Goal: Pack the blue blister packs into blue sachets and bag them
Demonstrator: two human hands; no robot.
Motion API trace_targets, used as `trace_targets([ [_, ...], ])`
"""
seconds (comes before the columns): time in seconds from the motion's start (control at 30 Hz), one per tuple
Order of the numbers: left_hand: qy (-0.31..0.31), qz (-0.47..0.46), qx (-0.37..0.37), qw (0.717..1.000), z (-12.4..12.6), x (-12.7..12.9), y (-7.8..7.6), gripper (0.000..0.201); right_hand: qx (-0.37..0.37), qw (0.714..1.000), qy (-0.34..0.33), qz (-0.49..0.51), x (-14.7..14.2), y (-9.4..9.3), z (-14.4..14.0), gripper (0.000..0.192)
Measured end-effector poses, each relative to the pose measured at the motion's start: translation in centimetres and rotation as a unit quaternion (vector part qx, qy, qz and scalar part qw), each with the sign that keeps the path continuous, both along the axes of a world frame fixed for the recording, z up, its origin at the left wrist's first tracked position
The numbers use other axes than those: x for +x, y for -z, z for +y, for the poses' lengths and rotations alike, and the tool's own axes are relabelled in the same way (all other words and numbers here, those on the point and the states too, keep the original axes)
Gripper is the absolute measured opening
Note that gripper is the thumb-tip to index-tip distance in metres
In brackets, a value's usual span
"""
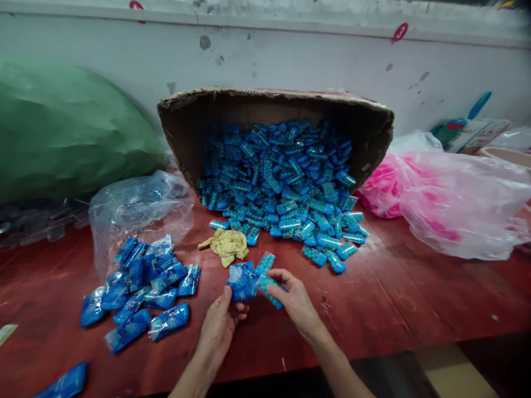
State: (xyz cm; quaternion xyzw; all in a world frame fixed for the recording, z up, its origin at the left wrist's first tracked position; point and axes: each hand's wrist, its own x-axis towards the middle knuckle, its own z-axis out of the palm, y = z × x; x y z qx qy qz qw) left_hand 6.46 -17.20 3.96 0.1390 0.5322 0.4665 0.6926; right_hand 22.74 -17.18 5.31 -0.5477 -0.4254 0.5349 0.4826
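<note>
A torn cardboard box [186,132] lies tipped on its side on the red wooden table [394,298], its open mouth toward the person, and a heap of small blue capsule-shaped containers [282,177] fills it and spills out onto the tabletop. In front of the spill, the left hand [219,326] grips a blue plastic packet [240,282] from below, while the right hand [294,301] pinches one blue container [269,290] against that packet's open end. A crumpled yellow cloth [227,245] sits just behind the packet. To the left lies a pile of filled blue packets [141,293], beside a clear plastic bag [136,210] holding more blue items. A pink-tinted plastic bag [448,204] rests right of the box.
</note>
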Motion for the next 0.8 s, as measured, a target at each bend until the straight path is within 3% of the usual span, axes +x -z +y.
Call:
trace_targets([
  [0.3,0.016,0.009,0.043,0.999,0.4,-0.1,-0.4,0.033,0.08,0.991,-0.053,-0.092,-0.8,-1.2,-0.3,0.017],
  [0.5,0.007,0.03,0.052,0.998,0.8,-0.6,-0.3,0.032,-0.035,0.999,-0.032,0.027,-1.2,-0.7,0.0,0.021],
  [0.6,0.032,0.013,0.044,0.998,0.8,-0.6,-0.6,0.031,-0.052,0.997,-0.022,0.056,-1.4,-0.3,0.1,0.018],
  [0.7,0.043,0.003,0.038,0.998,0.7,-0.3,-0.7,0.03,-0.029,0.999,-0.015,0.04,-1.7,0.0,-0.1,0.021],
  [0.8,0.025,-0.029,0.009,0.999,0.6,0.2,-0.6,0.028,0.048,0.997,-0.001,-0.058,-2.4,0.3,-0.6,0.021],
])
